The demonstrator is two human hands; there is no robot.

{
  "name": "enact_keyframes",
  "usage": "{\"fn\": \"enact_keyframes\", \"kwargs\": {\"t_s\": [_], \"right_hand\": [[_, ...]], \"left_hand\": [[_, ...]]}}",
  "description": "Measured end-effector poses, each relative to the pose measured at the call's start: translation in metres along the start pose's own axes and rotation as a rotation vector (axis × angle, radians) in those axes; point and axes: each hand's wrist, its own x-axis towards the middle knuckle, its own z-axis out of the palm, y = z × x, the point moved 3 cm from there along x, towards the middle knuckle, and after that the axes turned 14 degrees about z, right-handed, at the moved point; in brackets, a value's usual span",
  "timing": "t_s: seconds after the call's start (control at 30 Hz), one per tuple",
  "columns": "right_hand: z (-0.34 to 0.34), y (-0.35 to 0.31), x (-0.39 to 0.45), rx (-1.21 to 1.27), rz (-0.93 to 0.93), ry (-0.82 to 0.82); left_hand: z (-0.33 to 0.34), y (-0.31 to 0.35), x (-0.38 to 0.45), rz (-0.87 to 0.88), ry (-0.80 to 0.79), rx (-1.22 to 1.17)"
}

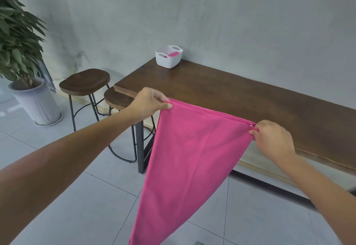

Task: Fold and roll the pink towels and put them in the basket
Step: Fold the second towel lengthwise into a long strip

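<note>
Left hand and right hand each pinched a top corner of the pink towel, hung before the table; soft, light, probably doubled; corners gripped best.

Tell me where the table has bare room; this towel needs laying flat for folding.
The wooden table is bare from the white basket in its far left corner rightward along the wall. The near edge is crowded: both hands hold the pink towel there.

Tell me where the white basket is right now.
In the head view, the white basket stands at the far left corner of the wooden table, against the grey wall, beyond the left hand, with a pink roll inside.
</note>
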Motion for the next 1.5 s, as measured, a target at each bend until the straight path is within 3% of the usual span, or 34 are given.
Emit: {"fn": "enact_keyframes", "kwargs": {"t_s": [0.17,0.33,0.57,0.83,1.07,1.4,1.5], "right_hand": [[-0.004,0.004,-0.004,-0.108,-0.195,0.209],[0.003,0.015,-0.004,-0.313,-0.185,0.188],[0.0,0.023,-0.008,-0.216,-0.274,0.264],[-0.015,0.032,-0.001,0.049,-0.102,0.2],[-0.017,0.052,0.01,0.062,-0.08,0.225],[0.01,0.089,0.047,0.139,0.17,0.077],[0.032,0.11,0.067,0.323,0.303,0.016]], "left_hand": [[0.007,-0.002,-0.014,-0.021,-0.017,-0.014],[0.022,0.003,-0.017,0.007,-0.044,-0.015],[0.032,0.012,-0.004,0.072,0.004,0.094],[0.038,0.011,0.018,0.123,0.169,0.252],[0.071,0.0,0.045,0.135,0.195,0.22],[0.149,-0.023,0.104,0.11,0.133,0.176],[0.178,-0.039,0.127,0.035,0.132,0.088]]}}
